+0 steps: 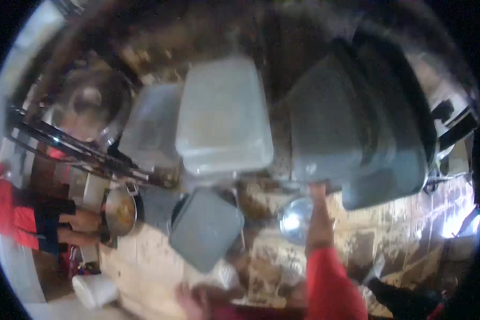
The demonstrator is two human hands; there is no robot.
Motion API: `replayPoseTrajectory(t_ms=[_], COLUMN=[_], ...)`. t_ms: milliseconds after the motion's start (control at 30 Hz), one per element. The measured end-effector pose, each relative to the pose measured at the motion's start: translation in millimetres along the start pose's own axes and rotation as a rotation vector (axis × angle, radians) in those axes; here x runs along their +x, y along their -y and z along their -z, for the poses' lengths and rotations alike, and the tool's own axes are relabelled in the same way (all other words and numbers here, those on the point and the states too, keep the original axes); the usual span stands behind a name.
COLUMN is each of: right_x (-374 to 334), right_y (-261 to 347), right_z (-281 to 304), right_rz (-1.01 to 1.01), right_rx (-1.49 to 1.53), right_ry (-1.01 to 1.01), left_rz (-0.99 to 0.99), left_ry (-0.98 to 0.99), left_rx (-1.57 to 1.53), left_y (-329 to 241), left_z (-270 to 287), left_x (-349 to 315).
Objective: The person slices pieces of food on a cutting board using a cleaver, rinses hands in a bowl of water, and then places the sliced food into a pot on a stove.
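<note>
My right arm, in a red sleeve, stretches up to a rack, and my right hand [318, 193] is at the lower edge of some large grey plastic tubs [325, 122] that lean together. Its fingers are blurred and partly hidden, so their grip does not show. A whitish rectangular tub [224, 112] sits to the left of them on the same rack. Low in the picture, my left hand [194, 300] is smeared by motion near my body. Above it is a grey square lid or tub [208, 229], set at a slant.
Below the rack, a shiny round metal bowl [296, 220] lies near my right forearm. At left stand a pan with food [121, 210] and a white bucket [95, 290]. Another person [21, 213] in a red top and dark shorts is at the left edge. The tiled floor [144, 261] looks stained.
</note>
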State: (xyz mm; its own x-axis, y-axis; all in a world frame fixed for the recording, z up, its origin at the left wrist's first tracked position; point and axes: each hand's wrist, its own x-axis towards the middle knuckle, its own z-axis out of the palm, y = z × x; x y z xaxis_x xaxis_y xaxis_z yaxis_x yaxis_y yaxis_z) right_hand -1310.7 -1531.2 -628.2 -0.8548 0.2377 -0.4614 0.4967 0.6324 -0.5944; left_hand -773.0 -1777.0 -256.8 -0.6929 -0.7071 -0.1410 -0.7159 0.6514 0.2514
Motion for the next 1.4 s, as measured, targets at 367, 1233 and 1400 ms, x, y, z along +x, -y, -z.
replayPoseTrajectory(t_ms=[367, 1233, 1400], right_x=[-20.2, -304.4, -364.2], right_y=[50.6, -126.6, -159.6], right_z=[-44.4, 34.2, 76.9], right_rz=[-0.211, -0.161, -0.219], right_rx=[0.973, 1.902, 1.490], right_ry=[-0.040, 0.341, -0.190], left_rz=[-0.072, -0.289, -0.443], left_ry=[-0.128, 0.012, 0.021], left_rx=[0.006, 0.027, 0.145], left_y=[7.8, 31.7, 48.8], left_z=[-10.9, -21.1, -59.3], left_x=[26.3, -5.7, -14.1])
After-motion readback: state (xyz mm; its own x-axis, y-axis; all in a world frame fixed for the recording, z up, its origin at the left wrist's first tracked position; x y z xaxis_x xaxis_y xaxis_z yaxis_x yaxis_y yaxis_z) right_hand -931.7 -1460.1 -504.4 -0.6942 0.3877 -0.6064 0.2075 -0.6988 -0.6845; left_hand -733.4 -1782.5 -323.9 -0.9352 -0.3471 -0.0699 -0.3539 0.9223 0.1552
